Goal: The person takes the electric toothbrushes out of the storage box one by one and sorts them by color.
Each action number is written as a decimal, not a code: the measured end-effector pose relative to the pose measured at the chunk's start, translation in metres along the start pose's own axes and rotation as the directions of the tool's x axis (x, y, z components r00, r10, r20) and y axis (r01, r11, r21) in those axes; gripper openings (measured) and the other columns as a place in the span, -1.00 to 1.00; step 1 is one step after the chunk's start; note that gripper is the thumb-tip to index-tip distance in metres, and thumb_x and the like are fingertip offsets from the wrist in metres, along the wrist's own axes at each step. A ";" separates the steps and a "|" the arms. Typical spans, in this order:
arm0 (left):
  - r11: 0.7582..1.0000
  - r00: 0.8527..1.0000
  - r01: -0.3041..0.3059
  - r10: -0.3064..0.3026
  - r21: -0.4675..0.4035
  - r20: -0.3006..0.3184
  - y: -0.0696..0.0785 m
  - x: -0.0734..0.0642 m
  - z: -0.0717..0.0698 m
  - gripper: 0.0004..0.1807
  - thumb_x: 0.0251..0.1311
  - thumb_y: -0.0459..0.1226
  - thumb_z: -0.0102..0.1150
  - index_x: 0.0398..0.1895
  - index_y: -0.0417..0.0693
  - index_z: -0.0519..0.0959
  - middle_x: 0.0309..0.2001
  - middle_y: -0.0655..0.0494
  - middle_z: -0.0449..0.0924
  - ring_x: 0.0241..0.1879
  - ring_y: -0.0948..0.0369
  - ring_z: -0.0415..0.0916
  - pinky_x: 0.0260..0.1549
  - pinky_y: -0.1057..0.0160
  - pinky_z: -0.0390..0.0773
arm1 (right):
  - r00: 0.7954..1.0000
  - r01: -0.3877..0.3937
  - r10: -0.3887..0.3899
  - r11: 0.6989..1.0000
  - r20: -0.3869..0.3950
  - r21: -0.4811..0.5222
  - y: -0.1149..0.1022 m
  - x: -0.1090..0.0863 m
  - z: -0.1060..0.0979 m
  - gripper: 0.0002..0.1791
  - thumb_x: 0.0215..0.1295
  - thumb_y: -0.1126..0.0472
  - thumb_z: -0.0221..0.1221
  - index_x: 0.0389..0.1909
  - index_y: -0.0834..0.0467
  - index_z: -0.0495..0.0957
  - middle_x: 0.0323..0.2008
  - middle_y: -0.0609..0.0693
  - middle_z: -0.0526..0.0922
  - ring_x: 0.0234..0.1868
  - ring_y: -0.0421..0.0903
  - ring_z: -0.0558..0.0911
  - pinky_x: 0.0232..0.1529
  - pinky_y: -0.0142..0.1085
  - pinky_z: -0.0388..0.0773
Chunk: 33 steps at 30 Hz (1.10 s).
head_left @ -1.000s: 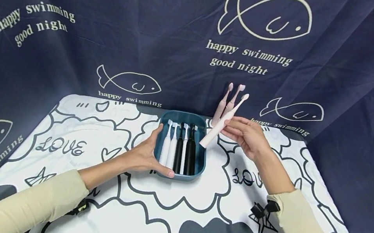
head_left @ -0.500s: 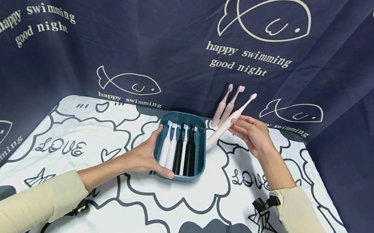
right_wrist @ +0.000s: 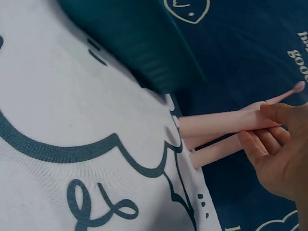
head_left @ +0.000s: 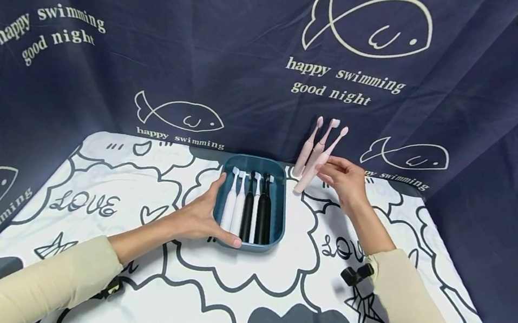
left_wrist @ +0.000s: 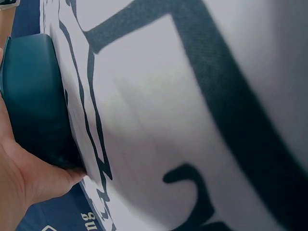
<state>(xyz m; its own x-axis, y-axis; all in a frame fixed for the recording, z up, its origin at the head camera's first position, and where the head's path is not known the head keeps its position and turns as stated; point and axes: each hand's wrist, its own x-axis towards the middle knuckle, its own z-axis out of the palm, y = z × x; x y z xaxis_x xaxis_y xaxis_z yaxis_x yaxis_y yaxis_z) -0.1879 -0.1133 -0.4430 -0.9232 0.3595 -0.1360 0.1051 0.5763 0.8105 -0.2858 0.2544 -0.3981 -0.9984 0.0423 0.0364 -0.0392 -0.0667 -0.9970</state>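
Note:
My left hand point(head_left: 203, 214) grips the left side of a dark blue rectangular box point(head_left: 275, 229), thumb on its near rim. Several electric toothbrushes lie side by side inside, some white point(head_left: 230, 204) and some black point(head_left: 263, 219), heads toward the back. With thumb and fingers, my right hand point(head_left: 347, 181) pinches a pink electric toothbrush point(head_left: 312, 174), tilted with its head up and right. Two more pink toothbrushes point(head_left: 306, 150) stand just behind it, upright by the backdrop. In the right wrist view the held toothbrush point(right_wrist: 216, 122) overlaps one of them.
A white cloth with black cloud drawings covers the table point(head_left: 128, 188). Dark blue fabric point(head_left: 252, 62) with fish prints hangs behind and at both sides, close to the table's back edge.
My right hand has carried the pink toothbrush away from the box, first right and back, then in beside the two standing ones, more upright. The left hand and box have stayed put.

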 end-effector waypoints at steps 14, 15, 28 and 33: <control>1.000 1.000 -0.010 0.010 -0.009 0.005 -0.003 0.000 0.000 0.92 -0.33 0.31 0.90 0.91 0.24 -0.42 0.88 -0.24 -0.14 0.83 -0.20 0.01 0.73 -0.33 0.23 | 0.988 0.114 -0.132 0.971 -0.074 -0.210 0.012 0.009 0.017 -0.56 0.49 0.42 0.42 0.28 0.55 0.64 -0.36 -0.43 0.77 -0.23 -0.50 0.77 -0.07 -0.59 0.74; 1.000 1.000 -0.010 0.010 -0.008 0.005 -0.003 0.000 0.000 0.92 -0.32 0.31 0.90 0.91 0.24 -0.42 0.87 -0.24 -0.14 0.83 -0.21 0.01 0.73 -0.33 0.23 | 0.988 0.115 -0.135 0.970 -0.077 -0.215 0.013 0.009 0.017 -0.55 0.49 0.41 0.44 0.28 0.54 0.65 -0.35 -0.43 0.78 -0.22 -0.50 0.77 -0.07 -0.59 0.73; 1.000 1.000 -0.006 0.006 -0.011 0.011 -0.001 0.000 -0.001 0.92 -0.33 0.31 0.90 0.91 0.28 -0.43 0.88 -0.21 -0.16 0.84 -0.19 -0.01 0.74 -0.32 0.22 | 0.983 0.111 -0.150 0.944 -0.106 -0.311 0.015 0.011 0.018 -0.52 0.45 0.33 0.51 0.31 0.41 0.71 -0.32 -0.43 0.76 -0.21 -0.50 0.71 -0.11 -0.63 0.64; 1.000 1.000 -0.003 0.003 -0.014 0.012 -0.001 0.000 -0.001 0.92 -0.32 0.31 0.90 0.91 0.28 -0.43 0.88 -0.20 -0.17 0.84 -0.19 -0.02 0.74 -0.32 0.22 | 0.982 0.106 -0.150 0.944 -0.119 -0.312 0.016 0.011 0.020 -0.54 0.44 0.32 0.51 0.27 0.42 0.72 -0.29 -0.38 0.80 -0.20 -0.50 0.72 -0.11 -0.62 0.65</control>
<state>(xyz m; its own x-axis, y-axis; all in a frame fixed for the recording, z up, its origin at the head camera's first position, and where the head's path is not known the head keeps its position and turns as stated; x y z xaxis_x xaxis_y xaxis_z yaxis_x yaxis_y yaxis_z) -0.1880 -0.1147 -0.4433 -0.9183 0.3703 -0.1403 0.1027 0.5649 0.8187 -0.2987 0.2340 -0.4127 -0.9694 0.1705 0.1767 -0.1304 0.2523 -0.9588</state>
